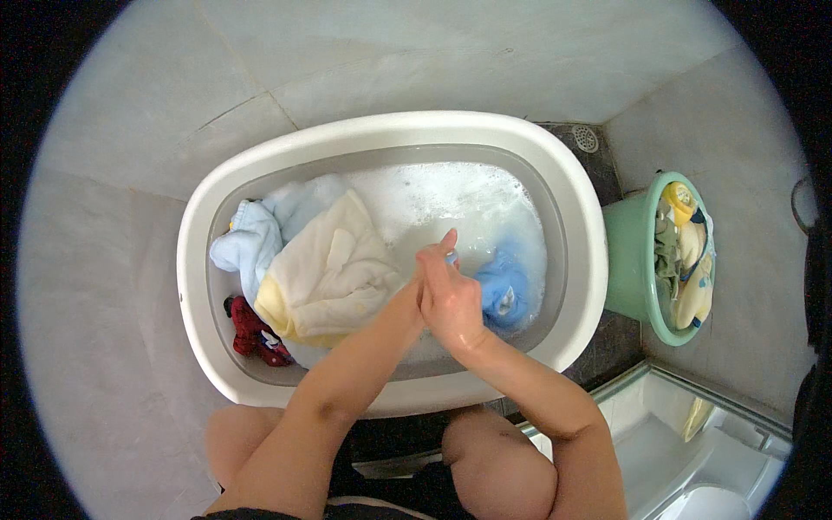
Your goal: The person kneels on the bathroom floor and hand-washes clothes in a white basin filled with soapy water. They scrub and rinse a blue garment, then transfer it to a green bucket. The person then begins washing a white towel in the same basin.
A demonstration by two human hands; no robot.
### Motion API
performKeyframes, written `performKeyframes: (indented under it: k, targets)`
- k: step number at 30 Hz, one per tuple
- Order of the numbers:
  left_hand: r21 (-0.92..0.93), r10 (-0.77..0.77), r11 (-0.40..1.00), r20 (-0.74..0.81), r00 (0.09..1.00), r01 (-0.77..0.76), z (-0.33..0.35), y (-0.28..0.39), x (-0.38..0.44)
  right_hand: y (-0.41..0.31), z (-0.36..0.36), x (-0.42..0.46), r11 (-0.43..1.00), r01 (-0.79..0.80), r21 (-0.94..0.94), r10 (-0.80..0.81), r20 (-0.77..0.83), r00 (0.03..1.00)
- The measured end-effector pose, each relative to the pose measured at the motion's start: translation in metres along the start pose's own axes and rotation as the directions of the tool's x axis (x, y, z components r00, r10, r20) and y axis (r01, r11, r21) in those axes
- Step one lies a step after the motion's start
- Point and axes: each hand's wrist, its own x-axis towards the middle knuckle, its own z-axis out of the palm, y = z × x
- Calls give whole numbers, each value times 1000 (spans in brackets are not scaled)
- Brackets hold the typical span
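My left hand point(431, 260) and my right hand point(453, 304) are pressed together above the soapy water point(432, 201) in an oval white washtub point(588, 260). A small bit of blue cloth point(452, 258) pokes out between them; the rest of it is hidden by my fingers. Just right of my hands, a blue garment point(504, 286) lies partly under water. I cannot tell whether the held bit belongs to it. On the left a cream garment with yellow edging point(338, 260) floats beside a pale blue garment point(250, 237). A dark red garment point(253, 331) rests against the tub's left wall.
A green bucket point(627, 257) holding several clothes point(689, 253) stands right of the tub. Behind it is a round floor drain point(585, 138). Grey tiled walls point(416, 58) surround the tub. A glass panel's metal frame point(715, 396) runs at lower right. My knees point(500, 461) are near the tub's front rim.
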Motion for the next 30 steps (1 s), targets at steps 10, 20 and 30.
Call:
performKeyframes:
  k: [10,20,30]
  targets:
    - [-102,19,994,-218,976,-42,-4,21,22,101,53,27,759,-550,348,438,351,827]
    - [713,319,698,-230,919,-63,-56,-25,72,125,88,-18,893,-374,-251,450,493,745]
    - [164,136,976,50,989,-142,-13,21,21,62,23,0,210,-567,796,491,416,765]
